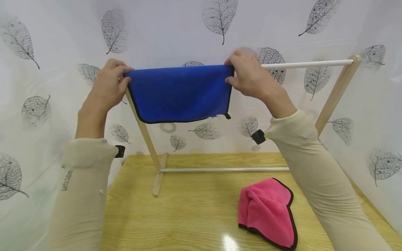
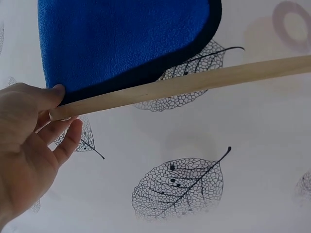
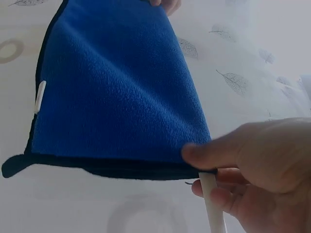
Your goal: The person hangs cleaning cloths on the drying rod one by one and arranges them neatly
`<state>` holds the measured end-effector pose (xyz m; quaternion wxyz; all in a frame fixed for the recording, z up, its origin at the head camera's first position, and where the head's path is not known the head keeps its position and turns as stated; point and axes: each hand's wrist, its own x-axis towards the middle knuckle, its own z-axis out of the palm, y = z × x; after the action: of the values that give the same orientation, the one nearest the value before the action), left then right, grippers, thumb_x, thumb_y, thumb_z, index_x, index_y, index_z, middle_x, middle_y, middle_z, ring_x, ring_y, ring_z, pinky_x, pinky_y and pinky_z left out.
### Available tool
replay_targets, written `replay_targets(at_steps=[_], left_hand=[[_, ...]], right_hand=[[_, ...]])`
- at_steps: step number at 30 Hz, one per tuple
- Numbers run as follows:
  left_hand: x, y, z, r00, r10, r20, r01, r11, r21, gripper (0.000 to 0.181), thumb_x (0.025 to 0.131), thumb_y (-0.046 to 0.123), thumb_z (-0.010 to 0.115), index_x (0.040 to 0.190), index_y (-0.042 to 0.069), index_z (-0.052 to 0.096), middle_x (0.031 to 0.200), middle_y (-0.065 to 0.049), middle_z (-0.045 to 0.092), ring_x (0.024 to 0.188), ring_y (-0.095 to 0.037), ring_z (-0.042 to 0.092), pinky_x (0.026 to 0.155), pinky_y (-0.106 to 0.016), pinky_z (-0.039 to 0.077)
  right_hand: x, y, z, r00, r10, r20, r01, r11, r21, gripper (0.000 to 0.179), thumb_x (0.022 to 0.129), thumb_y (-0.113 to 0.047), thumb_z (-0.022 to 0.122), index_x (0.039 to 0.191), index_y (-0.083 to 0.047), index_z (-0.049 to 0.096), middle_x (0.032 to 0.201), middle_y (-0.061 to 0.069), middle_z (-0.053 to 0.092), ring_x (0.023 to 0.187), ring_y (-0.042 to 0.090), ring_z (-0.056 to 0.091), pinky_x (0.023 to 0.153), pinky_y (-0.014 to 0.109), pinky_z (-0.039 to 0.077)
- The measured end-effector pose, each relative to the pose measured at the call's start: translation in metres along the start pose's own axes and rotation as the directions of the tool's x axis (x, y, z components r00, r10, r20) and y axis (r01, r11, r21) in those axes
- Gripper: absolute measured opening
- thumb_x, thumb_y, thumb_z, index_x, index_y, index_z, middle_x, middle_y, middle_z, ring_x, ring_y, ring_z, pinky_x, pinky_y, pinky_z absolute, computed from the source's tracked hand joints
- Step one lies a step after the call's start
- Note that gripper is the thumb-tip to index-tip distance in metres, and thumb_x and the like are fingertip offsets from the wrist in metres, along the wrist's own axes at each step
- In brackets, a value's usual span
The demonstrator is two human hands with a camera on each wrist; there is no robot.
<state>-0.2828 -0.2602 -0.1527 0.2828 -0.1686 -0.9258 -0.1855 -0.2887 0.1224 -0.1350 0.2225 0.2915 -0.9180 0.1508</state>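
Note:
A blue towel [image 1: 180,94] with black edging hangs folded over the white top rail [image 1: 307,65] of a wooden rack. At its upper left corner, my left hand [image 1: 110,83] pinches the cloth, thumb in front, beside the top of the wooden post [image 2: 180,83]. My right hand [image 1: 251,75] pinches the upper right corner against the rail. In the right wrist view the thumb lies on the blue towel [image 3: 116,97] and the other fingers are behind the rail. A small black loop and a white tag show at the lower edge.
A pink towel [image 1: 267,212] with black edging lies crumpled on the wooden table [image 1: 176,216], below my right forearm. The rack's right post [image 1: 337,94] leans at the right, and a white lower rail [image 1: 220,169] runs near the table. Behind hangs a leaf-patterned sheet [image 1: 176,31].

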Motion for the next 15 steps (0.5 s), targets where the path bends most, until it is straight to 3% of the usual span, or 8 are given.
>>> replay_targets(at_steps=[4,9,15], left_hand=[[0.0006,-0.0011,-0.0001,1.0,0.008,0.003,-0.008,1.0,0.015,0.034,0.107,-0.001,0.045,0.136,-0.011,0.059,0.136,-0.027,0.049,0.125,-0.046,0.047,0.11,-0.058,0.037],[0.0018,-0.002,-0.0006,1.0,0.018,0.018,-0.018,1.0,0.022,0.039,0.107,-0.002,0.043,0.143,-0.007,0.056,0.136,-0.028,0.049,0.125,-0.046,0.048,0.11,-0.058,0.038],[0.0015,0.0002,0.0012,0.999,-0.047,0.006,0.047,0.999,-0.003,0.039,0.108,0.002,0.043,0.146,-0.001,0.05,0.139,-0.028,0.052,0.121,-0.047,0.052,0.108,-0.059,0.04]], right_hand=[[0.0017,-0.0027,-0.0008,0.999,0.049,0.011,-0.049,0.999,0.017,0.031,0.1,0.0,0.064,0.129,0.011,0.063,0.126,0.023,0.055,0.123,0.039,0.047,0.108,0.047,0.038],[0.0043,-0.0027,-0.0042,0.998,0.06,0.008,-0.06,0.998,0.023,0.029,0.102,0.002,0.06,0.129,0.008,0.067,0.125,0.022,0.063,0.123,0.038,0.054,0.108,0.046,0.043],[0.0016,-0.0005,-0.0046,0.998,0.058,-0.011,-0.057,0.996,0.074,0.028,0.103,0.002,0.057,0.13,0.007,0.061,0.125,0.025,0.064,0.12,0.038,0.056,0.106,0.047,0.044]])
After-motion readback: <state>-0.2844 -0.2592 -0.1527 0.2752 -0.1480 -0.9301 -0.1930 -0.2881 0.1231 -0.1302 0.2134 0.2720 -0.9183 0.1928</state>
